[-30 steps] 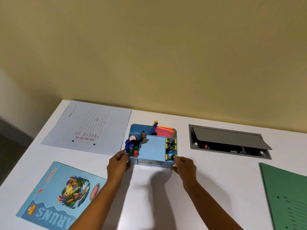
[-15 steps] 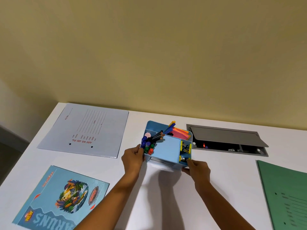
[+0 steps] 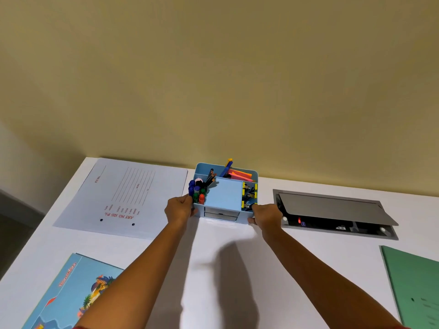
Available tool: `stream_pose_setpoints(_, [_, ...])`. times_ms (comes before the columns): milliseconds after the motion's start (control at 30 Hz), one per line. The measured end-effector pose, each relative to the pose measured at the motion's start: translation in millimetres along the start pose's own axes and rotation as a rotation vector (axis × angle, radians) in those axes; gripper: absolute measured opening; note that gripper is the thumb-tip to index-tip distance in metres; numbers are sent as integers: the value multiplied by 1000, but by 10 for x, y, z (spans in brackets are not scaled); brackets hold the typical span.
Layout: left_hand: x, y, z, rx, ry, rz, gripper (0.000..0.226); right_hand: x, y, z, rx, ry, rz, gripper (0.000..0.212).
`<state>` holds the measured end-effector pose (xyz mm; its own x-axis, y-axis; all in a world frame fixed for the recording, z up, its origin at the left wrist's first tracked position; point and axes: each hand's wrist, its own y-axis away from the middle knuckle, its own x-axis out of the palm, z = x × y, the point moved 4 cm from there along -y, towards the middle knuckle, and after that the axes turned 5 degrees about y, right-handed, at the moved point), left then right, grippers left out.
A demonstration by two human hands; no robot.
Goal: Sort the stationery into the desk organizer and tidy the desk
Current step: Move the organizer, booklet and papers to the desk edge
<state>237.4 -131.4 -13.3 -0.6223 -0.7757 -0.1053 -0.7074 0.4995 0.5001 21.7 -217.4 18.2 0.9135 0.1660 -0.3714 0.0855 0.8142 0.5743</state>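
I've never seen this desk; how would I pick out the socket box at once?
Start at the white desk and go to its far edge. Right of the blue organizer lies the socket box. It alone is sunk into the desktop: grey, lid propped open, a red light inside.

A plain yellowish wall [image 3: 213, 79] rises behind the white counter [image 3: 344, 257]; at left, perhaps dim grey floor [image 3: 14, 233].
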Motion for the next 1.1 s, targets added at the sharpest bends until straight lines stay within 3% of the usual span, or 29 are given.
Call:
stream_pose_setpoints(133, [-112,-199,-1,-2,12,-23,21,186,-100,74,-17,56,-43,33])
stream_pose_setpoints(300, [-270,-427,-83,6,2,-42,15,436,-203,229,-39,75,-25,36])
stream_pose_setpoints(467, [-457,-588,-68,-1,28,-94,17,689,-272,334,-127,256,30,36])
stream_pose_setpoints(600, [-574,-703,-36,-7,62,-118,25,845,-333,342,-183,277,84,23])
stream_pose_setpoints(700, [-600,-777,-30,10,73,-85,29,936,-367,248,-182,206,166,24])
stream_pose_setpoints(800, [-577,-796,-48,39,77,-85,34,943,-339,233,-242,236,141,23])
stream_pose_setpoints(900, [-570,-813,-61,42,92,-102,36,940,-295,280,-207,177,80,25])
stream_pose_setpoints(1100, [-582,-799,-58,-1,144,-97,38,1014,-343,202,-159,179,136,18])
